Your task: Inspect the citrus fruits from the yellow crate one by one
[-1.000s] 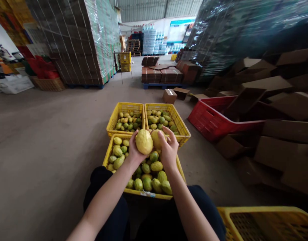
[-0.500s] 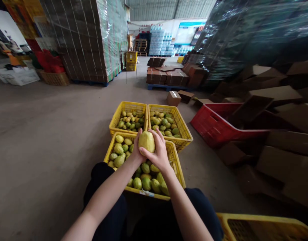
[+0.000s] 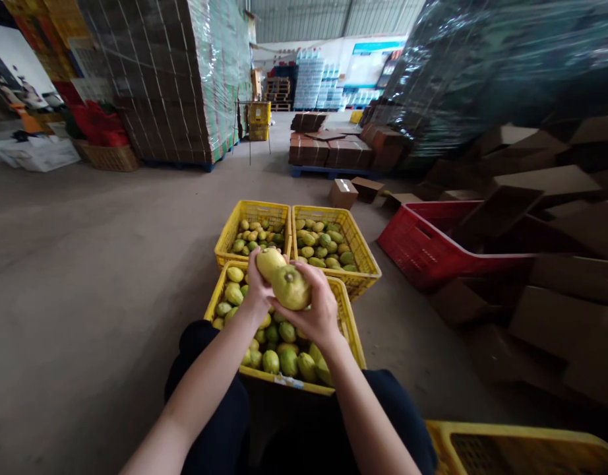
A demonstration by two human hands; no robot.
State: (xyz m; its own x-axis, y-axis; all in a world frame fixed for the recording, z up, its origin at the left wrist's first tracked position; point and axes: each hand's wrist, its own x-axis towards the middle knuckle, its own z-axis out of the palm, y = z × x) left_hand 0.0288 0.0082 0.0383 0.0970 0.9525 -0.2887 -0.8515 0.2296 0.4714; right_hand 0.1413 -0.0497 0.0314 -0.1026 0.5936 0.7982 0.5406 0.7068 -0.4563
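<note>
My left hand [image 3: 258,289] is closed around a pale yellow papaya [image 3: 270,262]. Beside it, my right hand [image 3: 322,309] grips a greener papaya [image 3: 291,289] whose stem end faces me. The two fruits touch, or nearly so, and the right one partly covers the left one. Both hands are above the front yellow crate [image 3: 352,326], where several green and yellow papayas [image 3: 288,361] lie. My forearms and hands hide part of that crate's contents.
Behind the front crate, a left yellow crate [image 3: 223,241] and a right yellow crate [image 3: 368,267] hold more papayas. A red crate [image 3: 407,254] and loose cardboard boxes [image 3: 546,316] are to the right. Another yellow crate [image 3: 521,432] stands at bottom right.
Before, one papaya showed between my two hands. Now two show, one in each hand, as my left hand has shifted left and my right hand has turned its fruit stem-end toward me.
</note>
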